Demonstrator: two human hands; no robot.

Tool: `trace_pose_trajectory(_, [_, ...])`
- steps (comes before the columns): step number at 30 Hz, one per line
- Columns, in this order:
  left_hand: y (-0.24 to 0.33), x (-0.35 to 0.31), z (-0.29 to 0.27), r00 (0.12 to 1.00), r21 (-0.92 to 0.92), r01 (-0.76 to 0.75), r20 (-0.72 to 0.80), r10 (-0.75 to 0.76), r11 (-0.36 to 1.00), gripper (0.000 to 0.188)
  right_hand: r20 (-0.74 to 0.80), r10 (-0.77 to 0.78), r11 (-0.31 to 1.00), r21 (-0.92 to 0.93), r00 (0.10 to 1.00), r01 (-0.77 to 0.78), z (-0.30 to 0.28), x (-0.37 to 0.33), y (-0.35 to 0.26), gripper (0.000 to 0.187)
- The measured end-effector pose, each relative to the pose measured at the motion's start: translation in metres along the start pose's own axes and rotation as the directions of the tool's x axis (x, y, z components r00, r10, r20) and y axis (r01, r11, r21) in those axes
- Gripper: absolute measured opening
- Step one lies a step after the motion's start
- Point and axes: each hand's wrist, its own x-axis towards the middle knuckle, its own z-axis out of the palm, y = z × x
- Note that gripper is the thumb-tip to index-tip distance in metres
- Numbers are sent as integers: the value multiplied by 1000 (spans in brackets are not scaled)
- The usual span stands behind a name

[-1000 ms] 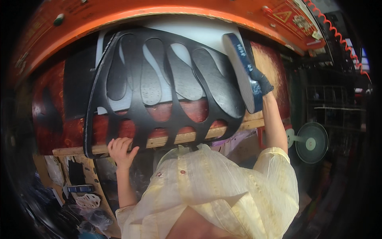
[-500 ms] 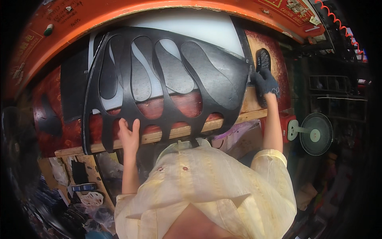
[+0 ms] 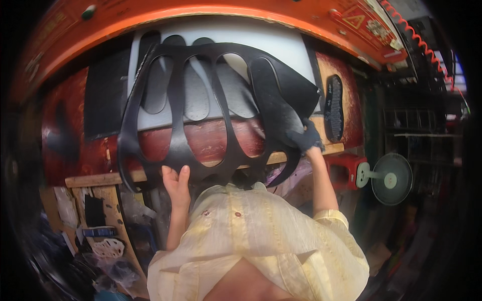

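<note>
A large black sheet with sole-shaped holes spans the bench in front of me, its near edge close to my shirt. My bare left hand is closed on that near edge, left of the middle. At the sheet's right edge, my right hand, in a dark glove, grips it. Cut black insoles lie on a white board, partly seen through the holes; some of their ends show past the far edge. A black sole-shaped piece with a ridged middle lies right of the board.
An orange machine beam with a warning label crosses the far side. A black flat piece lies on the red bench at left. A fan and a red stool stand at right. Plastic bags are low left.
My right hand has left the ridged sole piece and taken hold of the sheet's right edge. The sheet has shifted toward me and rightward, while the cut insoles stay on the board.
</note>
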Motion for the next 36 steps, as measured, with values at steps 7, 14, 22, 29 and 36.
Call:
trace_pose_trajectory(7, [-22, -13, -19, 983, 24, 183, -31, -182, 983, 29, -80, -402, 666, 658, 912, 351, -126, -40, -22, 56])
trace_pose_trajectory(14, [-29, -16, -23, 986, 260, 8, 157, -50, 965, 21, -164, -817, 70, 924, 553, 376, -134, -7, -109, 53])
trace_pose_trajectory(22, [-46, -23, -29, 846, 570, -526, 432, 314, 632, 30, 108, -837, 461, 665, 536, 587, 97, -10, -297, 23])
trace_pose_trajectory(29, [-61, -27, -39, 794, 508, -556, 559, 239, 658, 35, 400, -772, 632, 397, 494, 666, 138, -84, -270, 35])
trace_pose_trajectory(36, [-62, -20, -47, 696, 404, -625, 676, 243, 668, 34, 175, -229, 854, 509, 957, 111, 109, -67, -151, 23])
